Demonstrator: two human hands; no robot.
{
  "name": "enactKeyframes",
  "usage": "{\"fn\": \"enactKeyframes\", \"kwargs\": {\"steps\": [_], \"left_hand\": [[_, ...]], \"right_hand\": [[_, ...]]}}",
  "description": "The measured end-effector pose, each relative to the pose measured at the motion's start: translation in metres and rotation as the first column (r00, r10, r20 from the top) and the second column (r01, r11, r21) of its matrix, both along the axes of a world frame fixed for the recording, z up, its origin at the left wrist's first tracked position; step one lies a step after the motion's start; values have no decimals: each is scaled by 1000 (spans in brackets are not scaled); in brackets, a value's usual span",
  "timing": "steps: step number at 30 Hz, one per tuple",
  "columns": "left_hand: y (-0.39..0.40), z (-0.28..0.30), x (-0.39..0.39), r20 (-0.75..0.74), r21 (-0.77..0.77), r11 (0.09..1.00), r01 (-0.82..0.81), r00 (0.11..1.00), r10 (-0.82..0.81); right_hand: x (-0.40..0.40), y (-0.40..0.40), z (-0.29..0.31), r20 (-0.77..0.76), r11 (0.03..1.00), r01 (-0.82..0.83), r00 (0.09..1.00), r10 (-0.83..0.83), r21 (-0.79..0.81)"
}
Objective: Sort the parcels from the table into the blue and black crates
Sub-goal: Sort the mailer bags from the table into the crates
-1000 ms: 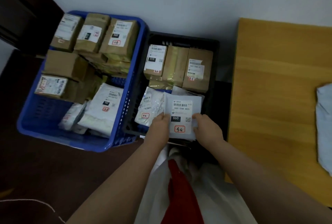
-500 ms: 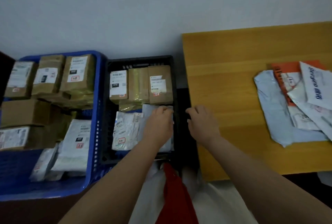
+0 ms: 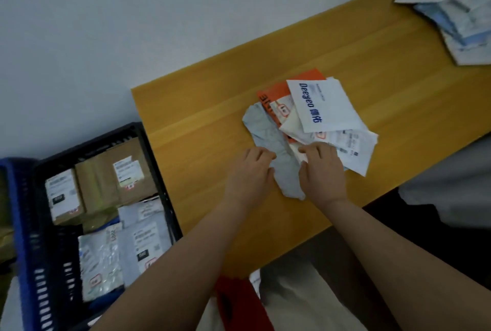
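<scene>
Grey mailer bag (image 3: 276, 152) at near edge of parcel pile on wooden worktop (image 3: 202, 128). Touched by left hand (image 3: 251, 171) and right hand (image 3: 322, 168), fingers curled; real grip impossible to tell. Black crate (image 3: 156, 171) at left, holding boxes.

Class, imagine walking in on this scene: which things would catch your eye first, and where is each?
Two hands, left hand and right hand, meet on a grey mailer mid-table. Behind it lies a white Deegeo envelope over an orange parcel. At lower left stands the packed black crate.
</scene>
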State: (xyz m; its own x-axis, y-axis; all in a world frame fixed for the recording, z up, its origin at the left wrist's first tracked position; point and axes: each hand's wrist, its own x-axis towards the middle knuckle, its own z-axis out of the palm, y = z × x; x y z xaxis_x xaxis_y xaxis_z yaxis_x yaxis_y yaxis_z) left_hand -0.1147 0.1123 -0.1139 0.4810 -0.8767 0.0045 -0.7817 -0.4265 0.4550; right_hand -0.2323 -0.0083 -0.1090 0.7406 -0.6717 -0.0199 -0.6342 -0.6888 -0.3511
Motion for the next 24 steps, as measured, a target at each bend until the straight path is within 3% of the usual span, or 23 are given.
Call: {"fn": "enactKeyframes", "kwargs": {"steps": [7,10,14,19,24], "left_hand": [[-89,-2,-20,-32,121,990,75,997,-72],[-122,-1,-21,-21,182,980,77,997,-75],[-162,-5,-12,37,281,957,71,996,-84],[-162,-23,-9,30,527,848,48,997,-75],[-133,-30,-13,28,547,837,-9,1000,-8]], "right_hand": [[-23,-92,-17,-3,988,147,989,-147,55],[-17,-122,-23,-77,979,166,985,-157,115],[-8,-145,-39,-301,948,39,952,61,316],[-12,-135,-50,-254,882,-143,926,280,449],[-14,-113,-50,-191,885,-157,946,263,439]]}}
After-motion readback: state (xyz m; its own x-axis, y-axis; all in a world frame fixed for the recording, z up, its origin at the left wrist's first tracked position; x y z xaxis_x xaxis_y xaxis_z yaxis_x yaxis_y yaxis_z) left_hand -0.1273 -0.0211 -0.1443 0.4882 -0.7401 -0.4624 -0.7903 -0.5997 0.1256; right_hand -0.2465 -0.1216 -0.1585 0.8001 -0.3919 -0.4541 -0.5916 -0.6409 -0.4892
